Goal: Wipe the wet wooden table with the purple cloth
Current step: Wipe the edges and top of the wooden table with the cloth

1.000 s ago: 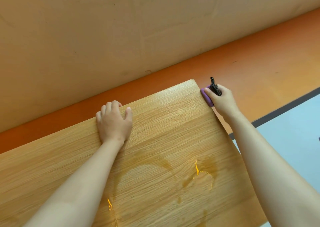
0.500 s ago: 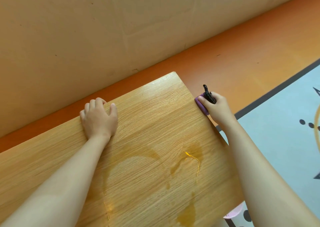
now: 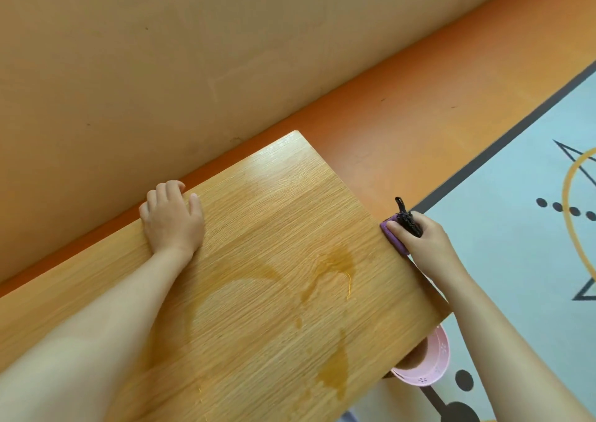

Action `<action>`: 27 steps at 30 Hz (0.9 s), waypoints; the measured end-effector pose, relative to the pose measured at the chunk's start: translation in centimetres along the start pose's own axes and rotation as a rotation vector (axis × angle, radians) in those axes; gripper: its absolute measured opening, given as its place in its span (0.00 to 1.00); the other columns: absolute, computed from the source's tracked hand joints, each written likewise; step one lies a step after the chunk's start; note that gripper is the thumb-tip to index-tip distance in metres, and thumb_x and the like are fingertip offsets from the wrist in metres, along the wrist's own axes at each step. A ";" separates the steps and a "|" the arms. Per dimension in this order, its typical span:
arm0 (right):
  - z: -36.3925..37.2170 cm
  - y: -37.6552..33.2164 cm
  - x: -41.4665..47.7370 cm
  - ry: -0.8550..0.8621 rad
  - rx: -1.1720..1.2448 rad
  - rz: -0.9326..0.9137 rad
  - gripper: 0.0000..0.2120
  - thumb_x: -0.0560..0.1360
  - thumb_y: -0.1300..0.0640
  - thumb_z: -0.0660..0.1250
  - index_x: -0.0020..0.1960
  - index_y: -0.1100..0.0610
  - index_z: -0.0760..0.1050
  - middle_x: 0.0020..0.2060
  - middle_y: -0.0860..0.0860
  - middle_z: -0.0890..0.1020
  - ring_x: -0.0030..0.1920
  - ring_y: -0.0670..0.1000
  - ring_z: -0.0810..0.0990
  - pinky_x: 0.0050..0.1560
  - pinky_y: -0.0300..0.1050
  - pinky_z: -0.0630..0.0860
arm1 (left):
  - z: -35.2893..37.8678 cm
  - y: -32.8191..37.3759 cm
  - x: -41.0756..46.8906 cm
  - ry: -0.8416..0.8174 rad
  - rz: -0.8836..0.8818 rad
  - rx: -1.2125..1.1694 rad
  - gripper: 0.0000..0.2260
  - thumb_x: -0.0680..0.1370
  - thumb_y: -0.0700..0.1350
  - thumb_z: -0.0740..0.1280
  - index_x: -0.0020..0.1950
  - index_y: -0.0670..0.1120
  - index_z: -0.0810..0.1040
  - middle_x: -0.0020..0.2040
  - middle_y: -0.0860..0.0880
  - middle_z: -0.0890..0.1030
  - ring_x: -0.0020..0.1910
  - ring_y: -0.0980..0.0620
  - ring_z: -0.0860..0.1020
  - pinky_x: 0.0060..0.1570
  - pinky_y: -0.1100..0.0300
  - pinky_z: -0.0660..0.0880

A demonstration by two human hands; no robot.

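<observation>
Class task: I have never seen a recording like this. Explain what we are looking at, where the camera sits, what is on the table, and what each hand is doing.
The camera is worn on a person's head, looking down at bare arms. The left hand lies flat on the wooden table near its far edge. The right hand presses a purple cloth against the table's right edge; something black sits with it. Wet streaks mark the wood. A pink bowl shows below the table.

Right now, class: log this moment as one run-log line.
left hand: flat on wooden table | right hand: holds purple cloth at table's right edge | puddles: unwiped
</observation>
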State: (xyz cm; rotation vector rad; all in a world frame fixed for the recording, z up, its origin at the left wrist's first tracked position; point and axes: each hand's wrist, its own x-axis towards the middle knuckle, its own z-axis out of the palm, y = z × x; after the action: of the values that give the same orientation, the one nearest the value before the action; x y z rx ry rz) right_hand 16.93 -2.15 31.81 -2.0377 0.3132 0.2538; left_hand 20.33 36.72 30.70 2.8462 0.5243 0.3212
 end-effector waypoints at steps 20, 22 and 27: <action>-4.1 4.7 -7.4 0.134 0.027 0.109 0.05 0.74 0.51 0.69 0.41 0.50 0.78 0.32 0.44 0.77 0.34 0.42 0.74 0.37 0.39 0.67 | 3.2 14.1 -4.9 -0.248 0.791 -0.095 0.15 0.78 0.51 0.55 0.57 0.44 0.74 0.59 0.46 0.74 0.59 0.45 0.69 0.58 0.49 0.65; -4.4 4.8 -7.5 0.126 0.018 0.127 0.05 0.74 0.51 0.69 0.41 0.51 0.77 0.31 0.44 0.77 0.33 0.43 0.73 0.37 0.40 0.67 | 3.2 14.1 -4.9 -0.243 0.789 -0.094 0.15 0.78 0.51 0.55 0.57 0.44 0.74 0.59 0.45 0.74 0.59 0.45 0.69 0.58 0.48 0.66; -3.4 2.3 -4.9 0.045 -0.040 0.117 0.07 0.73 0.49 0.69 0.38 0.48 0.76 0.31 0.44 0.75 0.35 0.45 0.73 0.37 0.41 0.67 | 3.2 14.1 -4.9 -0.236 0.796 -0.104 0.16 0.77 0.51 0.55 0.56 0.43 0.74 0.57 0.45 0.75 0.58 0.43 0.69 0.57 0.47 0.67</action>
State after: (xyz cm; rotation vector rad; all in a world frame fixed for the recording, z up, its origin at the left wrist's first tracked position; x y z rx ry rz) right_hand 11.74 -5.63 32.97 -2.0700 0.4595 0.2886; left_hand 21.16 21.52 30.54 2.7954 -0.6692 0.1222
